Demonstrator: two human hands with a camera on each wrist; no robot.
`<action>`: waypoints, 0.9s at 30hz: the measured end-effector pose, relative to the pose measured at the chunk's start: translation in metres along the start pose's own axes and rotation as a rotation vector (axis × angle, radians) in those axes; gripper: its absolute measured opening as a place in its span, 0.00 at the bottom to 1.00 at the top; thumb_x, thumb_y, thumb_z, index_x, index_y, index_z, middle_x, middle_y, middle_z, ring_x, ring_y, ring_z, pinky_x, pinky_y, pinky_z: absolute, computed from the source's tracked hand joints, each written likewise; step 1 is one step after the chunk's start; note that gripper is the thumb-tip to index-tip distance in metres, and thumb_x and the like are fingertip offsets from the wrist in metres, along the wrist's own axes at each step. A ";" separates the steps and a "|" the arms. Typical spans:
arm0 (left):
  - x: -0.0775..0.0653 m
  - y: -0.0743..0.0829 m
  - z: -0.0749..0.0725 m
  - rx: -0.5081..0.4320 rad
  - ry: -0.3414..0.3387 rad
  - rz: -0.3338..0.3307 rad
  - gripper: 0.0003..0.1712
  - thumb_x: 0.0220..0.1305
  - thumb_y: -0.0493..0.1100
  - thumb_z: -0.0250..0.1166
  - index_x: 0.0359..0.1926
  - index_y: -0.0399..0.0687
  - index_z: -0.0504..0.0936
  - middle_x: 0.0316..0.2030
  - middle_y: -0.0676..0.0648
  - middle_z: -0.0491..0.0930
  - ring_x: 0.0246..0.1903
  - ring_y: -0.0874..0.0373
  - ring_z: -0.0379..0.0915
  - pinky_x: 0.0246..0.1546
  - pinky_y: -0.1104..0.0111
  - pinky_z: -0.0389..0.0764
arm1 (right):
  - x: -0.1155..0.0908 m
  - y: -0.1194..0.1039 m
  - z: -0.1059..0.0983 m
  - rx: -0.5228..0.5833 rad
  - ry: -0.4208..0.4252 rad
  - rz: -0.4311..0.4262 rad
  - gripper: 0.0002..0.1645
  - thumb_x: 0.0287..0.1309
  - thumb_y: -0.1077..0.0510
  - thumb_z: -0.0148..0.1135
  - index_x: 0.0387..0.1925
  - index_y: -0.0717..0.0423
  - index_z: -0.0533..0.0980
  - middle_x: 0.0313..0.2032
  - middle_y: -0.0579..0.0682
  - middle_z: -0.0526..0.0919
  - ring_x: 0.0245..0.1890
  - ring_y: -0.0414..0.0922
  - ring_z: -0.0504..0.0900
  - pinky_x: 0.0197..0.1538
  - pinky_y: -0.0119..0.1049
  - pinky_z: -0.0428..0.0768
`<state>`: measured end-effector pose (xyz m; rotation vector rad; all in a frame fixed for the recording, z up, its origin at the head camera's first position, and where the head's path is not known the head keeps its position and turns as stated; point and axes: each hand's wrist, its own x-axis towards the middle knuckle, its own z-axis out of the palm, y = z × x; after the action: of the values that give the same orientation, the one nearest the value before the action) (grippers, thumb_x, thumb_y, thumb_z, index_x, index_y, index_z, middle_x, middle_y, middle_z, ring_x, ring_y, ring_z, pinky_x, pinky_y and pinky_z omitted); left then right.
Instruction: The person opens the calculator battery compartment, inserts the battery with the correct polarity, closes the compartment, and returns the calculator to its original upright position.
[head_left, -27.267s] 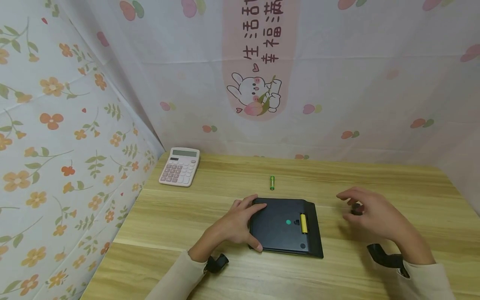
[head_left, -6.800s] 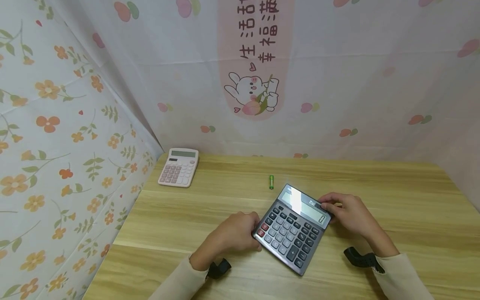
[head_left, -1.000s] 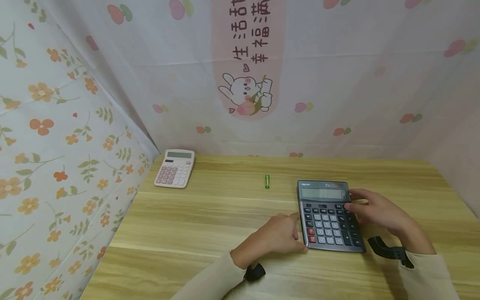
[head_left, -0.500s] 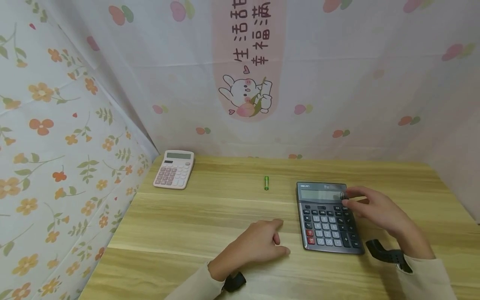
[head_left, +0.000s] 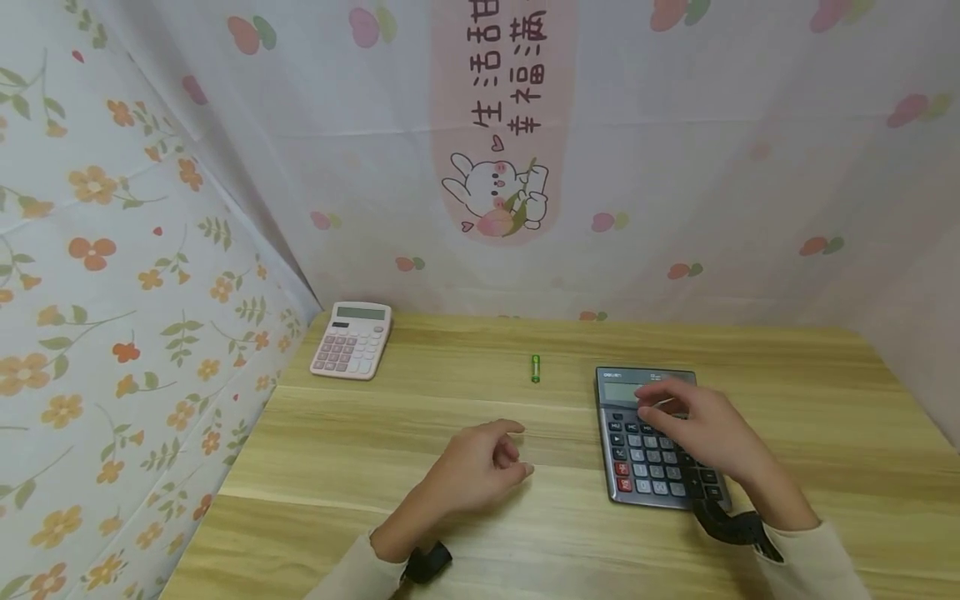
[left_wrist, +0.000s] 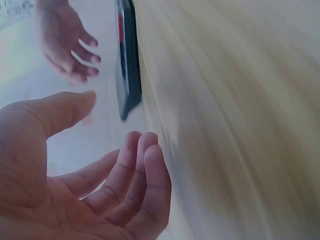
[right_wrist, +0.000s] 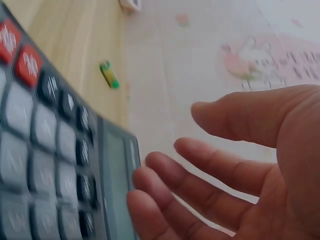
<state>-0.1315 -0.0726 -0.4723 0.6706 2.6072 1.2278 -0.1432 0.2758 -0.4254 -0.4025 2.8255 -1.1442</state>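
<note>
A dark grey desk calculator [head_left: 648, 467] lies face up on the right side of the wooden table. Over its display and upper keys hovers my right hand [head_left: 705, 425], fingers loosely bent and holding nothing; it covers part of the keypad in the head view. To the left of the calculator, my left hand [head_left: 476, 467] is held above the table with relaxed fingers and an empty palm. In the right wrist view the calculator's red keys [right_wrist: 27, 65] and display [right_wrist: 117, 170] appear beside the spread fingers. A green battery [head_left: 536, 368] lies behind, between the two hands.
A pale pink calculator [head_left: 352, 340] lies at the table's back left corner. Floral cloth [head_left: 112, 333] hangs along the left side, and a printed curtain [head_left: 360, 150] closes off the back of the table [head_left: 315, 467]. Black wrist mounts [head_left: 429, 562] sit on both wrists.
My left hand has let go of the dark calculator's left edge and drawn away leftward. My right hand has left its right edge and moved left over the display.
</note>
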 end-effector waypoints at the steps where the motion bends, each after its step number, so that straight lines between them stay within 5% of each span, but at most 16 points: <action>1: -0.002 -0.005 -0.004 -0.006 0.015 0.001 0.29 0.70 0.48 0.77 0.66 0.37 0.84 0.40 0.55 0.87 0.38 0.67 0.82 0.42 0.70 0.84 | 0.001 -0.004 0.004 0.001 0.002 -0.025 0.17 0.77 0.58 0.69 0.60 0.62 0.85 0.54 0.54 0.89 0.51 0.54 0.89 0.46 0.44 0.86; 8: -0.020 -0.031 -0.035 -0.075 0.108 -0.072 0.31 0.70 0.46 0.77 0.67 0.36 0.83 0.49 0.46 0.87 0.44 0.58 0.85 0.45 0.66 0.85 | 0.005 -0.027 0.031 0.002 0.019 -0.126 0.15 0.74 0.60 0.71 0.58 0.59 0.85 0.47 0.45 0.91 0.45 0.44 0.89 0.48 0.44 0.87; 14: -0.032 -0.049 -0.062 -0.122 0.210 -0.173 0.35 0.70 0.47 0.78 0.71 0.35 0.79 0.57 0.42 0.85 0.53 0.50 0.84 0.55 0.54 0.86 | 0.007 -0.039 0.055 0.063 0.037 -0.162 0.18 0.73 0.65 0.70 0.61 0.62 0.82 0.47 0.49 0.90 0.45 0.43 0.89 0.44 0.39 0.87; 27: -0.037 -0.087 -0.117 -0.084 0.442 -0.331 0.40 0.77 0.44 0.70 0.79 0.29 0.66 0.76 0.29 0.66 0.73 0.29 0.67 0.69 0.41 0.75 | 0.037 -0.063 0.093 0.264 -0.011 -0.120 0.29 0.76 0.63 0.67 0.73 0.63 0.73 0.60 0.60 0.86 0.60 0.58 0.86 0.59 0.55 0.86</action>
<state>-0.1668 -0.2181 -0.4649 -0.0646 2.8228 1.4960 -0.1508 0.1601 -0.4476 -0.5598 2.6218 -1.5081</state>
